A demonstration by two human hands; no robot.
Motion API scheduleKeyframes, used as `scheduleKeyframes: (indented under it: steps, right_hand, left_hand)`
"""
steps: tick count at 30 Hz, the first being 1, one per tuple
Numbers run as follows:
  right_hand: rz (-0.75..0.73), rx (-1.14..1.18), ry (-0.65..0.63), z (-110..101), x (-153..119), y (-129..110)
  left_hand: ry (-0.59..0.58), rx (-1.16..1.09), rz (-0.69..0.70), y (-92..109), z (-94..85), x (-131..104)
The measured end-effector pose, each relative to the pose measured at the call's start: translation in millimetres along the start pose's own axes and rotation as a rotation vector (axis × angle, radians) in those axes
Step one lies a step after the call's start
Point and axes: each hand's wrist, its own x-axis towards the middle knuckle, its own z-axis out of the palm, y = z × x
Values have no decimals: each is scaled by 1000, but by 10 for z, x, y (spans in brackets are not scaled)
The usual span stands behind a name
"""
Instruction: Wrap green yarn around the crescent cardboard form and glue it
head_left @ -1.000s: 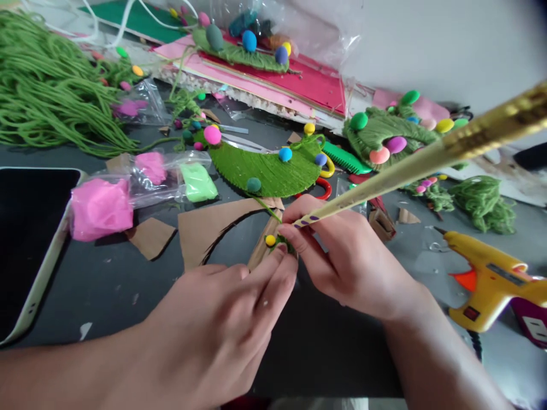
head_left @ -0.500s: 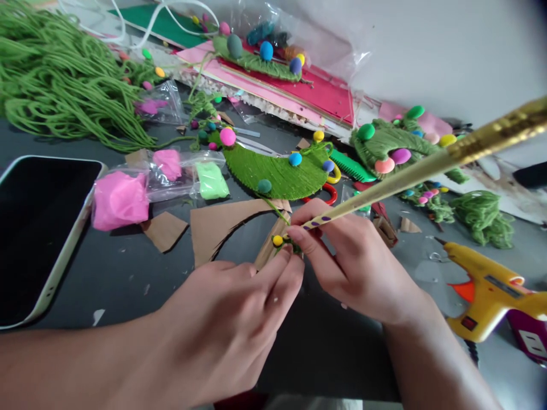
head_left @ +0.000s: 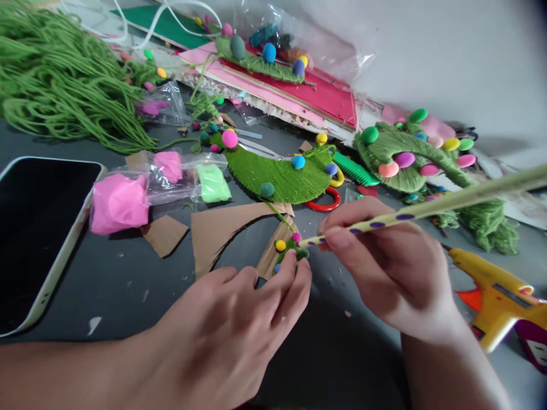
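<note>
My left hand (head_left: 239, 324) presses its fingertips onto a small green yarn piece (head_left: 290, 250) that carries tiny coloured balls, among them a yellow ball (head_left: 280, 245) and a pink ball (head_left: 296, 237). Part of that piece is hidden under the fingers. Beneath it lies a strip of brown cardboard (head_left: 273, 245). Pinched in my right hand (head_left: 384, 267) is a slim pale yellow stick with purple dots (head_left: 376, 225), its lower end at the pink ball. Just beyond, a larger green yarn-wrapped crescent (head_left: 277, 173) with coloured balls rests on the table.
A phone (head_left: 38, 239) and bagged pink clay (head_left: 122, 205) lie left, below loose green yarn (head_left: 64, 80). Red-and-yellow-handled scissors (head_left: 327, 199) sit behind the hands. A yellow glue gun (head_left: 491, 290) is at right; cut cardboard (head_left: 213, 233) lies in the middle.
My right hand has moved right, away from the left fingers, and the stick's angle has flattened. The pink ball on the small yarn piece now shows. My left fingers have spread slightly.
</note>
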Motion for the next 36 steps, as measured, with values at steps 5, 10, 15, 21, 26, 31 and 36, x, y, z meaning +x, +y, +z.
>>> scheduleKeyframes:
  steps: [5, 10, 15, 21, 26, 31, 36]
  right_hand:
    - [-112, 154, -134, 50, -7, 14]
    - [-119, 130, -223, 61, 11, 21]
    - [-158, 76, -250, 24, -32, -6]
    - [-166, -88, -265, 20, -100, -130]
    - [-130, -110, -229, 46, -195, -170]
    - [-83, -132, -195, 61, -244, -211]
    - [-73, -95, -241, 50, -170, -241]
  left_hand:
    - [25, 33, 33, 23, 39, 18]
    - [20, 3, 29, 39, 54, 6]
    - [23, 15, 49, 41, 29, 3]
    - [36, 22, -31, 97, 40, -54]
    - [118, 11, -122, 169, 72, -89]
    - [109, 7, -98, 179, 69, -71]
    - [82, 18, -73, 167, 49, -81]
